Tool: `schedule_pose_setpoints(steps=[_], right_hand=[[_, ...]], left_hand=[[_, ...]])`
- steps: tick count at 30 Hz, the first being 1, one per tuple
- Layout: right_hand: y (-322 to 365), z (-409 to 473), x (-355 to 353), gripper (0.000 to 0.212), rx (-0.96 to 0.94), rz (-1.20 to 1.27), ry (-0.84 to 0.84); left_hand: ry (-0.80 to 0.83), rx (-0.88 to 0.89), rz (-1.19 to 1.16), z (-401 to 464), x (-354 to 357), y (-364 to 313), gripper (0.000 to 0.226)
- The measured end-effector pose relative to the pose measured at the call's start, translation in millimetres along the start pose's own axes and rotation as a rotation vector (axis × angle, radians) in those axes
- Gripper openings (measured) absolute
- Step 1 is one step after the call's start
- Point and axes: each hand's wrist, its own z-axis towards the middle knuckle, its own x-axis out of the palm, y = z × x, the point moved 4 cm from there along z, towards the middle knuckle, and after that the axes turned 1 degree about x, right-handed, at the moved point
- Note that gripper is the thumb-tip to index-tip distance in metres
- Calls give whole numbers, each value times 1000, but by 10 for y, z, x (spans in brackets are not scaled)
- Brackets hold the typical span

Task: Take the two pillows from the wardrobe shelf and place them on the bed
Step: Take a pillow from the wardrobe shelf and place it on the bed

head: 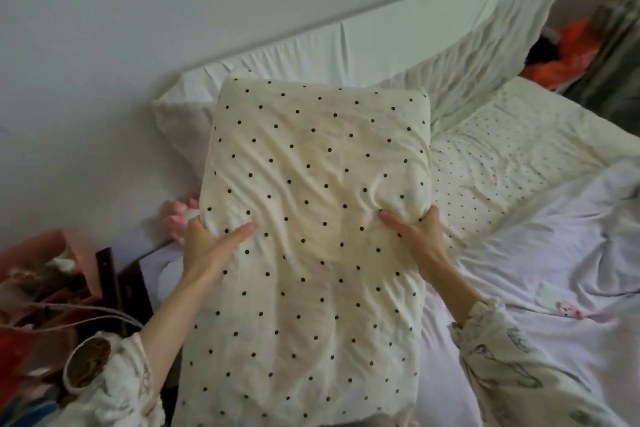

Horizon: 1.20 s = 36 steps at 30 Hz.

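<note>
Cream pillow (311, 218) with black dots was held lengthwise above the bed (554, 270). Second dotted pillow (512, 149) lay flat near the headboard, just beside it.

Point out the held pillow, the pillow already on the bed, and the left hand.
held pillow (311, 218): head view, middle of its dotted face.
pillow on the bed (502, 156): head view, middle of its top.
left hand (211, 243): head view, back of the hand.
</note>
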Motion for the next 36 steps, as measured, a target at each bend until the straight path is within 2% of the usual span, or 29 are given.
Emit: schedule_pose_setpoints(steps=[4, 6, 10, 12, 15, 21, 24, 26, 28, 30, 32, 34, 36], right_hand=[[49, 582, -32, 70, 88, 55, -75], [22, 814, -66, 69, 138, 77, -113], [-89, 1206, -154, 68, 237, 118, -220], [-175, 1390, -181, 70, 283, 124, -271], [-325, 1640, -207, 81, 327, 165, -349], [-673, 2084, -208, 83, 389, 210, -532], [-917, 2280, -231, 88, 409, 98, -610], [-1135, 2361, -191, 91, 436, -22, -574], [-1390, 2384, -96, 92, 485, -77, -498], [-1639, 2359, 24, 92, 550, -121, -430], [-1849, 2326, 145, 91, 592, -139, -377], [-2009, 2310, 242, 87, 600, -93, -360], [-2125, 2315, 319, 87, 578, 7, -377]], left_hand=[[62, 43, 102, 654, 509, -396, 73], [135, 43, 141, 961, 788, -540, 74], [300, 96, 209, 1512, 1416, -794, 62], [380, 116, 265, 1736, 1755, -874, 72], [460, 149, 333, 2063, 2258, -936, 82], [579, 260, 449, 2553, 3198, -900, 76], [618, 345, 530, 2739, 3601, -670, 69], [656, 396, 731, 2831, 3760, -355, 65], [699, 374, 916, 2901, 3812, 3, 66], [719, 342, 997, 3000, 3811, 291, 67], [730, 291, 1025, 3144, 3807, 489, 75], [774, 209, 953, 3266, 3863, 612, 83], [814, 176, 870, 3341, 3964, 683, 81]])
